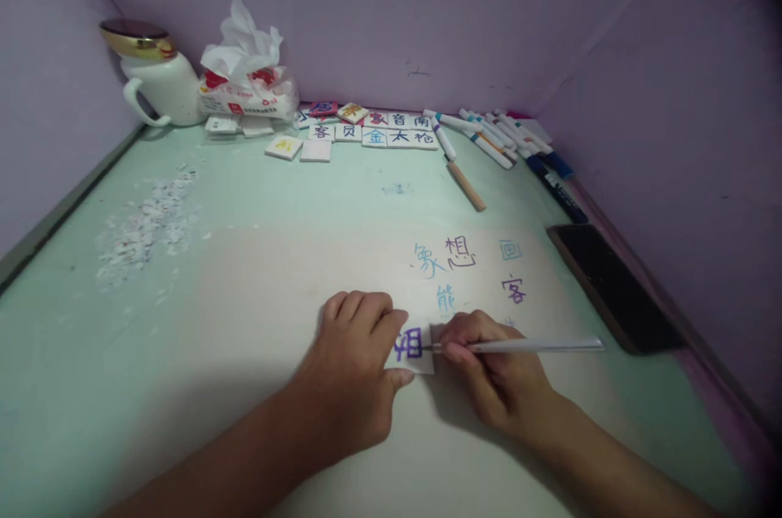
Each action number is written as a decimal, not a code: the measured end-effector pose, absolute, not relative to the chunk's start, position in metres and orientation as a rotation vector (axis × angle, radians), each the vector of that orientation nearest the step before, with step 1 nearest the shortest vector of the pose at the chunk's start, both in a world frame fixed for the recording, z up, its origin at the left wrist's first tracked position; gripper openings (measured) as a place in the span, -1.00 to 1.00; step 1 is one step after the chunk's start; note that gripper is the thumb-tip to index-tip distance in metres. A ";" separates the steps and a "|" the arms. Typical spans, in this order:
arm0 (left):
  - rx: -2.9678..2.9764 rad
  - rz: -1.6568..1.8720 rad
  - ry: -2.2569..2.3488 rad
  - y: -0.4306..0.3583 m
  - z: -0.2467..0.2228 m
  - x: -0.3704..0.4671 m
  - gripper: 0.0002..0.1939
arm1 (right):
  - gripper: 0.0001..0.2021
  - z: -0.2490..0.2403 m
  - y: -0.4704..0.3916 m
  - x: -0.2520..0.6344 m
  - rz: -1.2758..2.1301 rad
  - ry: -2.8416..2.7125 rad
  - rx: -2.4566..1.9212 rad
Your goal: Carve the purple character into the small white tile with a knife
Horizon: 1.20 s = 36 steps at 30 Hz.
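A small white square tile [426, 365] with a purple character on it lies on the table in front of me. My left hand [358, 363] grips its left side between thumb and forefinger, covering part of it, the other fingers curled. From the right, my right hand [494, 367] pinches a slim silver craft knife [543, 345] near its front end. The knife's thin tip touches or hovers just over the right part of the purple character; which of the two I cannot tell. Its handle points to the right, nearly level.
White shavings [150, 225] lie at left. Along the back stand a white mug [168, 86] and a tissue pack [244, 98], beside character tiles [348, 133], markers [489, 147] and a wooden-handled tool [465, 186]. A phone [614, 286] lies right; characters [459, 252] are written on the table.
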<state>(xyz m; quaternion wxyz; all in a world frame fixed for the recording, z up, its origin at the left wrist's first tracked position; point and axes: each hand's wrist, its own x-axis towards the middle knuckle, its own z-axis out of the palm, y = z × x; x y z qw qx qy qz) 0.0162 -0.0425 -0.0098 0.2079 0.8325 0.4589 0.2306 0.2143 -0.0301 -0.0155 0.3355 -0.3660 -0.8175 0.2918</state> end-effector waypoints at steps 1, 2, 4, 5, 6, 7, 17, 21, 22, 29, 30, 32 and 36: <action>2.319 0.636 1.279 -0.042 -0.010 0.016 -0.68 | -0.87 -0.015 -0.030 0.214 0.738 -2.142 -0.963; 2.322 0.632 1.279 -0.042 -0.010 0.016 -0.68 | -0.87 -0.015 -0.030 0.214 0.717 -2.153 -0.971; 2.326 0.633 1.277 -0.042 -0.010 0.016 -0.69 | -0.87 -0.014 -0.030 0.213 0.686 -2.174 -0.986; 2.327 0.637 1.276 -0.042 -0.010 0.016 -0.69 | -0.87 -0.013 -0.030 0.213 0.684 -2.183 -0.991; 2.328 0.641 1.274 -0.042 -0.010 0.016 -0.70 | -0.87 -0.013 -0.030 0.213 0.686 -2.188 -0.991; 2.329 0.642 1.272 -0.042 -0.011 0.016 -0.70 | -0.87 -0.013 -0.030 0.213 0.692 -2.191 -0.995; 2.330 0.651 1.268 -0.042 -0.009 0.015 -0.69 | -0.85 -0.011 -0.029 0.215 0.719 -2.167 -1.037; 2.320 0.675 1.271 -0.041 -0.010 0.015 -0.68 | -0.85 -0.008 -0.031 0.211 0.714 -2.095 -1.058; 2.316 0.686 1.274 -0.041 -0.011 0.015 -0.67 | -0.85 -0.007 -0.031 0.210 0.717 -2.077 -1.071; 2.319 0.709 1.312 -0.042 -0.012 0.016 -0.66 | -0.80 -0.006 -0.036 0.210 0.800 -2.023 -1.154; 2.321 0.714 1.311 -0.042 -0.012 0.016 -0.66 | -0.80 -0.006 -0.037 0.209 0.830 -2.001 -1.158; 2.328 0.730 1.309 -0.042 -0.012 0.016 -0.66 | -0.79 -0.008 -0.038 0.208 0.882 -1.935 -1.180; 2.326 0.743 1.343 -0.042 -0.010 0.019 -0.71 | -0.76 -0.010 -0.041 0.205 0.885 -1.852 -1.241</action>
